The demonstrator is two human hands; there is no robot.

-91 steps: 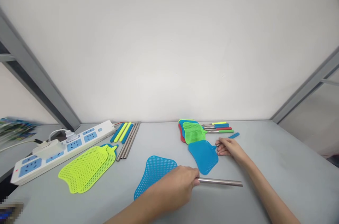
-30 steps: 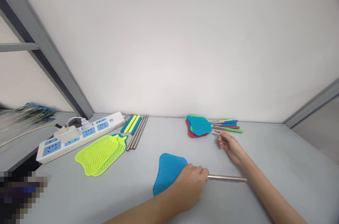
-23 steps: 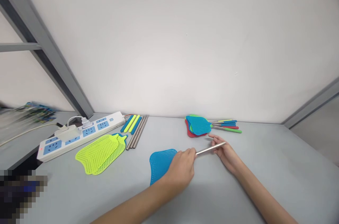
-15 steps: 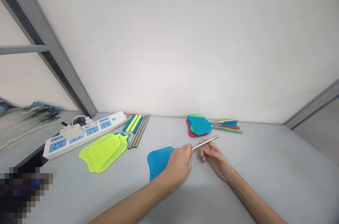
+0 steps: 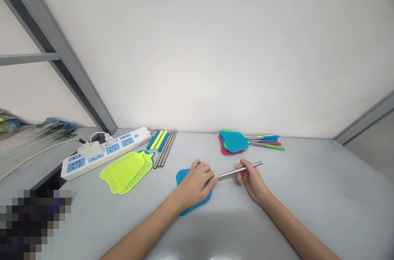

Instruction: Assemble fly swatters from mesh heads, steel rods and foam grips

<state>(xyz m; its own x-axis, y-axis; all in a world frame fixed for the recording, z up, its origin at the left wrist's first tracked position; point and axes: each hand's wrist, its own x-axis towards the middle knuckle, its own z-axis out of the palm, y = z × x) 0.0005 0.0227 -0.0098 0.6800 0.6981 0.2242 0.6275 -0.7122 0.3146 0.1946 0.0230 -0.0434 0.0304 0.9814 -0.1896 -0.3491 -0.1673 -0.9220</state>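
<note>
The right hand (image 5: 251,179) is pinching a slim silver metal tube (image 5: 228,173), whose tip is pointing at the left hand (image 5: 195,183). This one, half curled, is covering a blue perforated plastic swatter head (image 5: 194,207) over the grey tabletop (image 5: 310,182); its grip I cannot tell.

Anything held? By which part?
Right hand grips the metal tube near its middle, between thumb and fingers. Left hand covers part of the blue swatter head; its grip there, if any, is hidden.

Partly covered by left hand (image 5: 197,183): blue fly-swatter head (image 5: 195,206). Cut off below: both forearms (image 5: 147,225). Blurred, far left: plastic packets (image 5: 60,128). Pixelated beyond telling: lower-left patch (image 5: 30,223).
</note>
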